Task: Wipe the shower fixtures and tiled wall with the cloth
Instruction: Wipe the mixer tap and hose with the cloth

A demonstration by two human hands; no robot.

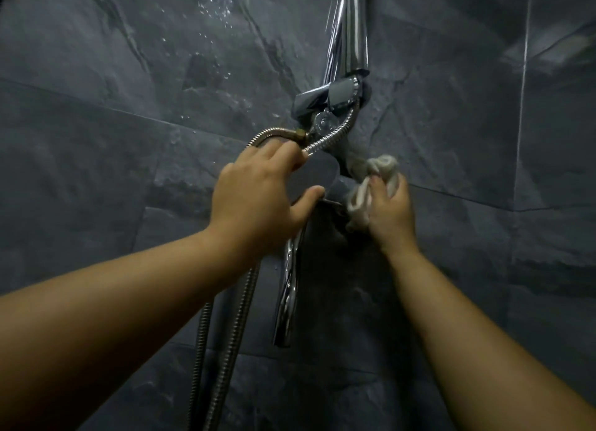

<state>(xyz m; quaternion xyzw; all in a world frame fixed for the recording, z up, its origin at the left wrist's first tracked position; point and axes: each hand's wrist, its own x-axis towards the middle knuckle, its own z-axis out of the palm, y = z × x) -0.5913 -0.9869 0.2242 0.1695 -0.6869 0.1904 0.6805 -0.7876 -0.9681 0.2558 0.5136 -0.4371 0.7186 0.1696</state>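
Dark tiled wall: left hand grips the hose; right hand, beside it, clutches the cloth.

Exposure: dim, cool grey cast throughout. Light: from overhead, beyond the top edge; droplets sparkle upper centre on the tiled wall. Glare: hard white streaks on the chrome rail, spout and hose. Brightest matte patch: cloth, right of centre. Shadows: dense at frame centre beside the spout; upper left corner black. Focus: soft overall; left forearm smeared at lower left. Distortion: grout lines bow toward the edges.
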